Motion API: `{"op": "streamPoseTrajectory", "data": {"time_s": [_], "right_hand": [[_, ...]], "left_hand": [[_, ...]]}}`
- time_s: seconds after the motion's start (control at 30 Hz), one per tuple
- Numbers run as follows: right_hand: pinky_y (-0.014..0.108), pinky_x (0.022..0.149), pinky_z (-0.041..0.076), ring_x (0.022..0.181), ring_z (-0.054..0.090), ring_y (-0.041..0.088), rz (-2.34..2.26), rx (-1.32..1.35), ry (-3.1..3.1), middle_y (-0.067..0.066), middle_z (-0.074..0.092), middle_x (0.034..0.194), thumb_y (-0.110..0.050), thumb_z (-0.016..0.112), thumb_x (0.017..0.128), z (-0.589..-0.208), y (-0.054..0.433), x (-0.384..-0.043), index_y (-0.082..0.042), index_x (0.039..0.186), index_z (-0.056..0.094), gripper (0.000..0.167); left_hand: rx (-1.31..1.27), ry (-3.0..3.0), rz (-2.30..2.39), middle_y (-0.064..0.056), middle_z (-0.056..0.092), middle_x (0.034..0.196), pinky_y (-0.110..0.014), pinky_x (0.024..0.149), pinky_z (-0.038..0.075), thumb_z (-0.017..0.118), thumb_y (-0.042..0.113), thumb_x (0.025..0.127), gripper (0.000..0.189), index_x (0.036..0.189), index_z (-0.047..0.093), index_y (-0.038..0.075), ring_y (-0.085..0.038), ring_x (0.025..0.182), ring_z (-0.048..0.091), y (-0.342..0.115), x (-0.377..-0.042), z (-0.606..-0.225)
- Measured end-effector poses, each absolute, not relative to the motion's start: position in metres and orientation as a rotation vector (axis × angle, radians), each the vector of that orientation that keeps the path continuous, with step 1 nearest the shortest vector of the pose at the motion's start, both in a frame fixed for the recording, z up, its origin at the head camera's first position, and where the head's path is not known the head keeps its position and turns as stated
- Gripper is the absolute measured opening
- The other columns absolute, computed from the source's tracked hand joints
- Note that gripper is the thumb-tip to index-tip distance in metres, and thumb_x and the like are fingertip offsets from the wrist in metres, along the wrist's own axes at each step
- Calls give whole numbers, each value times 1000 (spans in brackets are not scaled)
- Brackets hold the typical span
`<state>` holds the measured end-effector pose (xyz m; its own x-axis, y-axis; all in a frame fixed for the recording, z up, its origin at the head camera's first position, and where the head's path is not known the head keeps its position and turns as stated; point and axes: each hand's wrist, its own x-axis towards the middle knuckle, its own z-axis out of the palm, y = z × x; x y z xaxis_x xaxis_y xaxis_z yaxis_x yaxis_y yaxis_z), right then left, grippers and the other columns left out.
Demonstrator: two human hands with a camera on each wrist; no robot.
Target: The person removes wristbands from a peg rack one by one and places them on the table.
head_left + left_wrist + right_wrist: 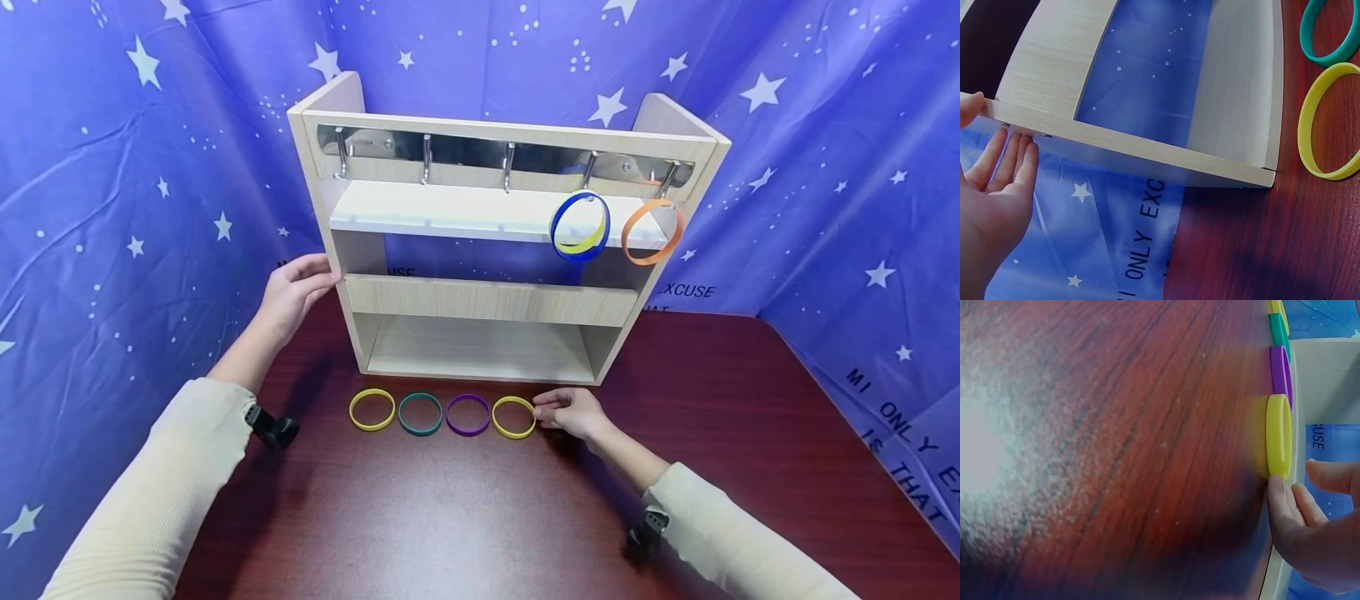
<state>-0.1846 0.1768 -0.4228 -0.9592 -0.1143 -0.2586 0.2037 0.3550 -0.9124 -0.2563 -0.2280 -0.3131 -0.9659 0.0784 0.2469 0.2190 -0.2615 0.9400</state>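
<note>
Three rubbery blue, yellow, orange rings [577, 256] [582, 247] [679, 223] hang over at two o'clock; four yellow, green, purple ones [372, 427] [420, 432] [468, 433] [514, 436] remain at six, both grips [289, 297] [577, 412] apart.

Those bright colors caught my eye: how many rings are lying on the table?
4, in a row before the wooden rack: from left, a yellow ring, green ring, purple ring, then another yellow ring at the right hand. None seem hidden.

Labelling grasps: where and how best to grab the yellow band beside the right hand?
I'd pinch the right side of its rim, coming from the right. The yellow band is a thin ring lying flat, its low wall pinchable between inside and outside. The purple band crowds its left; the right hand sits at its right edge.
</note>
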Motion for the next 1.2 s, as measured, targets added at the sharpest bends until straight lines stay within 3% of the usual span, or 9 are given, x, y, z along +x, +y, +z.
{"op": "streamPoseTrajectory", "data": {"time_s": [0.3, 0.6, 0.7, 0.93, 1.2], "right_hand": [[34, 81, 60, 81, 68, 9, -1649, 59, 2347, 22, 72, 100, 2, 64, 86, -418, 180, -187, 15, 116, 60, 33], [28, 81, 60, 82, 69, 9, -1737, 39, 2286, 27, 68, 111, 2, 62, 88, -399, 185, -196, 19, 123, 52, 39], [25, 80, 60, 79, 69, 6, -1803, 45, 2243, 21, 70, 107, 3, 62, 88, -391, 187, -198, 19, 125, 50, 42], [23, 81, 59, 80, 69, 3, -1978, 16, 2140, -11, 70, 81, 3, 61, 89, -365, 193, -202, 22, 129, 42, 48], [22, 81, 58, 79, 70, 1, -2108, -16, 2096, -11, 72, 77, 5, 60, 89, -336, 199, -203, 20, 130, 42, 47]], "left_hand": [[-385, -1848, -2399, 7, 71, 87, -12, 80, 54, 53, -10, 89, 30, 92, 68, 16, -3, 81, 67, -228, -257, -315], [-370, -1854, -2401, 6, 70, 88, -12, 80, 54, 56, -8, 89, 27, 93, 68, 16, -3, 82, 66, -229, -257, -314], [-375, -1849, -2405, 6, 70, 88, -12, 79, 54, 56, -8, 89, 26, 93, 68, 15, -3, 82, 67, -229, -258, -314], [-380, -1836, -2416, 6, 70, 87, -12, 78, 54, 55, -9, 89, 28, 92, 69, 15, -3, 81, 67, -230, -258, -313], [-373, -1847, -2409, 6, 71, 89, -12, 80, 54, 55, -8, 89, 27, 93, 69, 15, -3, 82, 67, -229, -258, -313]]}}
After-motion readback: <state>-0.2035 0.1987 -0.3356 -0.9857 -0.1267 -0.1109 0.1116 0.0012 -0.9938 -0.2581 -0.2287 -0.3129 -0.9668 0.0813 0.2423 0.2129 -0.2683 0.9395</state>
